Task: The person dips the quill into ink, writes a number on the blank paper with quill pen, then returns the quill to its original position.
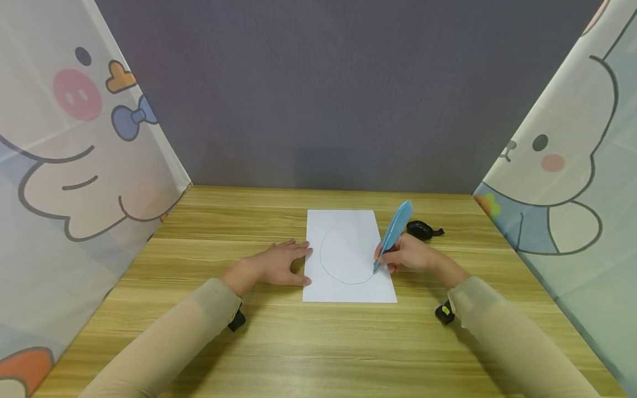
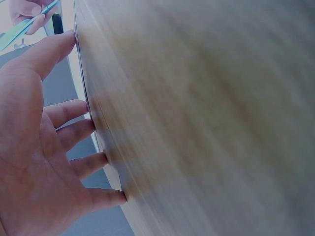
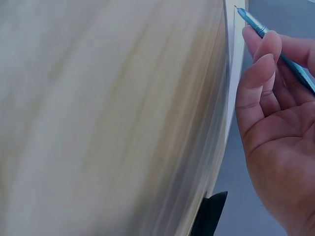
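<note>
A sheet of white paper point(image 1: 343, 254) lies on the wooden table, with a thin, large rounded line drawn on it, open at the upper right. My right hand point(image 1: 409, 253) pinches a blue feather-shaped pen point(image 1: 396, 226) near its lower end, its tip at the end of the line at the paper's lower right. In the right wrist view the pen point(image 3: 253, 22) shows between thumb and fingers. My left hand point(image 1: 280, 263) rests at the paper's left edge, thumb and fingers spread. The left wrist view shows that left hand point(image 2: 44, 142) with its fingertips down on the surface.
Just beyond my right hand lies a small black oval object point(image 1: 420, 230) with a short tail. A dark grey panel point(image 1: 328, 99) stands behind the table point(image 1: 298, 348). Cartoon-printed cloths hang on the left point(image 1: 50, 182) and right point(image 1: 572, 232).
</note>
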`<state>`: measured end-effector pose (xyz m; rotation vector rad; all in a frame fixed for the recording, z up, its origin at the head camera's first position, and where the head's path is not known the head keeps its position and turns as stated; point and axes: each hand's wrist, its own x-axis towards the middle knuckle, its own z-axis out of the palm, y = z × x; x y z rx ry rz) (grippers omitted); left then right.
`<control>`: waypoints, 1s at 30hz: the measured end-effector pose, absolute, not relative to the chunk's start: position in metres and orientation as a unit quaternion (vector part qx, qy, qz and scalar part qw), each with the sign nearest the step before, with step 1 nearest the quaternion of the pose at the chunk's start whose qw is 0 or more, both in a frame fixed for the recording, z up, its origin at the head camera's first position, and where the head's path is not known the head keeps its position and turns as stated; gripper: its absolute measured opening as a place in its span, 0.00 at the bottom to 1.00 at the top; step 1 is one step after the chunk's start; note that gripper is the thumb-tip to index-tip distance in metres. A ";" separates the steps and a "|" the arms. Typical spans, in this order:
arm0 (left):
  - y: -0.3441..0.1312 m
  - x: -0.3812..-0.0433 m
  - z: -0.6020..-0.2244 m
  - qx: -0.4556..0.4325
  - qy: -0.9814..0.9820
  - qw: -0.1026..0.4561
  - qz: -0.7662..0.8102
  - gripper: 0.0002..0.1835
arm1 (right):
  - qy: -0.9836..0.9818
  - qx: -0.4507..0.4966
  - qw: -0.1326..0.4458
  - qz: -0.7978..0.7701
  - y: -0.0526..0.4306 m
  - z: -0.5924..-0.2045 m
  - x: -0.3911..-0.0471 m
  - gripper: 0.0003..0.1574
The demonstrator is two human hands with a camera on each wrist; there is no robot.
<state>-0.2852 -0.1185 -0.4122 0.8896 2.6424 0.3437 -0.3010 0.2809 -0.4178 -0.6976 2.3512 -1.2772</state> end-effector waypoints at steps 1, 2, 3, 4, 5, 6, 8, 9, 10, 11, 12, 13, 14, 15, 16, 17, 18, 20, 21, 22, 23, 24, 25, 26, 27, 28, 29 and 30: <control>-0.118 -0.285 -0.412 0.312 0.928 0.165 0.121 0.51 | 0.836 -0.248 0.185 -0.452 0.281 -0.417 -0.302 0.11; -0.118 -0.285 -0.412 0.312 0.928 0.165 0.120 0.51 | 0.838 -0.246 0.184 -0.452 0.282 -0.417 -0.302 0.11; -0.118 -0.285 -0.412 0.312 0.928 0.165 0.120 0.51 | 0.839 -0.244 0.183 -0.450 0.283 -0.417 -0.303 0.11; -0.119 -0.285 -0.412 0.312 0.928 0.165 0.121 0.51 | 0.842 -0.242 0.181 -0.448 0.284 -0.417 -0.304 0.11; -0.119 -0.285 -0.412 0.312 0.928 0.165 0.121 0.51 | 0.843 -0.239 0.181 -0.447 0.284 -0.417 -0.304 0.12; -0.119 -0.285 -0.412 0.312 0.928 0.165 0.120 0.51 | 0.843 -0.236 0.181 -0.447 0.285 -0.416 -0.305 0.12; -0.119 -0.286 -0.412 0.313 0.928 0.164 0.119 0.51 | 0.846 -0.230 0.180 -0.447 0.286 -0.417 -0.306 0.12; -0.119 -0.286 -0.412 0.313 0.928 0.164 0.120 0.51 | 0.848 -0.226 0.179 -0.445 0.287 -0.416 -0.307 0.12; -0.119 -0.286 -0.412 0.313 0.928 0.164 0.120 0.51 | 0.850 -0.223 0.177 -0.443 0.287 -0.416 -0.307 0.13; -0.119 -0.286 -0.412 0.313 0.928 0.165 0.120 0.51 | 0.852 -0.220 0.176 -0.442 0.287 -0.416 -0.308 0.13; -0.119 -0.286 -0.412 0.313 0.927 0.165 0.121 0.51 | 0.854 -0.217 0.175 -0.440 0.288 -0.416 -0.308 0.13; -0.119 -0.285 -0.412 0.313 0.927 0.165 0.122 0.51 | 0.855 -0.214 0.173 -0.439 0.288 -0.416 -0.309 0.13; -0.119 -0.285 -0.411 0.313 0.927 0.166 0.124 0.51 | 0.857 -0.211 0.173 -0.437 0.288 -0.416 -0.310 0.14; -0.119 -0.285 -0.411 0.313 0.927 0.166 0.125 0.51 | 0.858 -0.208 0.172 -0.437 0.289 -0.416 -0.310 0.14; -0.119 -0.285 -0.411 0.313 0.926 0.166 0.126 0.51 | 0.859 -0.204 0.171 -0.438 0.289 -0.416 -0.311 0.14; -0.119 -0.285 -0.411 0.314 0.926 0.167 0.126 0.51 | 0.860 -0.201 0.170 -0.438 0.290 -0.416 -0.312 0.14; -0.119 -0.285 -0.411 0.314 0.926 0.167 0.127 0.51 | 0.860 -0.199 0.168 -0.438 0.290 -0.417 -0.313 0.14; -0.119 -0.284 -0.411 0.313 0.926 0.168 0.127 0.51 | 0.864 -0.194 0.162 -0.435 0.291 -0.417 -0.315 0.14; -0.119 -0.284 -0.411 0.313 0.926 0.168 0.126 0.51 | 0.867 -0.190 0.158 -0.432 0.291 -0.417 -0.316 0.14; -0.119 -0.284 -0.411 0.313 0.926 0.168 0.126 0.51 | 0.869 -0.187 0.156 -0.431 0.291 -0.417 -0.317 0.15; -0.119 -0.284 -0.411 0.312 0.927 0.168 0.125 0.51 | 0.871 -0.187 0.153 -0.428 0.292 -0.417 -0.318 0.15; -0.118 -0.284 -0.411 0.312 0.927 0.168 0.124 0.51 | 0.873 -0.184 0.151 -0.427 0.292 -0.416 -0.319 0.15; -0.118 -0.284 -0.411 0.311 0.927 0.168 0.123 0.51 | 0.875 -0.178 0.149 -0.425 0.292 -0.416 -0.320 0.15; -0.118 -0.284 -0.411 0.311 0.927 0.168 0.123 0.51 | 0.877 -0.174 0.148 -0.424 0.292 -0.416 -0.321 0.15; -0.118 -0.284 -0.411 0.311 0.928 0.168 0.123 0.51 | 0.878 -0.169 0.146 -0.422 0.292 -0.415 -0.322 0.15; -0.118 -0.285 -0.411 0.311 0.928 0.167 0.122 0.51 | 0.879 -0.170 0.145 -0.420 0.292 -0.415 -0.323 0.15; -0.118 -0.285 -0.411 0.310 0.928 0.167 0.122 0.51 | 0.881 -0.166 0.144 -0.420 0.292 -0.414 -0.323 0.15; -0.118 -0.285 -0.412 0.310 0.928 0.167 0.122 0.51 | 0.882 -0.165 0.143 -0.418 0.291 -0.414 -0.324 0.15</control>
